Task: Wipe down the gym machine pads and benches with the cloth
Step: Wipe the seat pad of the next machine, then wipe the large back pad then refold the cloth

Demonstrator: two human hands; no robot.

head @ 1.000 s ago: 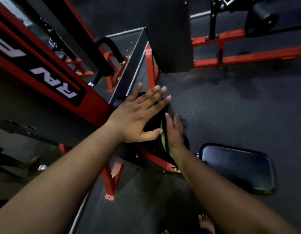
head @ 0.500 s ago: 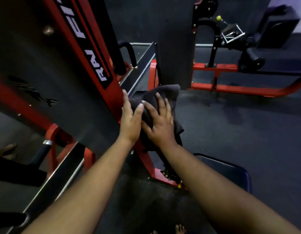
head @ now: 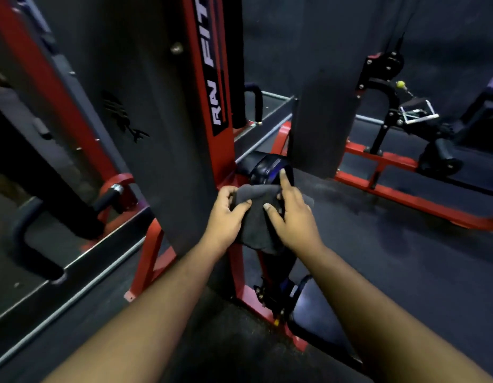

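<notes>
- To your far left stands the red and black steel machine frame (head: 209, 111) with white lettering; it stays out of the wiping, but its upright sits just beside your left hand, so mind your knuckles against it
- Your left hand (head: 226, 217) grips the left edge of the dark grey soft cloth (head: 253, 214), thumb lying on top and fingers curled round the fold
- The cloth looks light, limp and easy to bunch: it should follow any curve you press it onto, but it gives no stiffness of its own, so I judge it best held by a gathered edge with a flat palm behind it
- It lies between your two hands, draped over the near part of the glossy black rounded vinyl pad (head: 267, 168), which shows just beyond your fingertips
- That pad looks smooth and probably a little slippery, firm under pressure; steady pressing ought to suit it better than a light flick
- Your right hand (head: 292, 217) rests on the cloth's right side, thumb pressing down, forefinger stretched forward to touch the pad, the other fingers partly hidden in the fold
- Lower right, the black flat padded seat (head: 314, 313) lies near your right forearm, well below the cloth and not yet touched by it
</notes>
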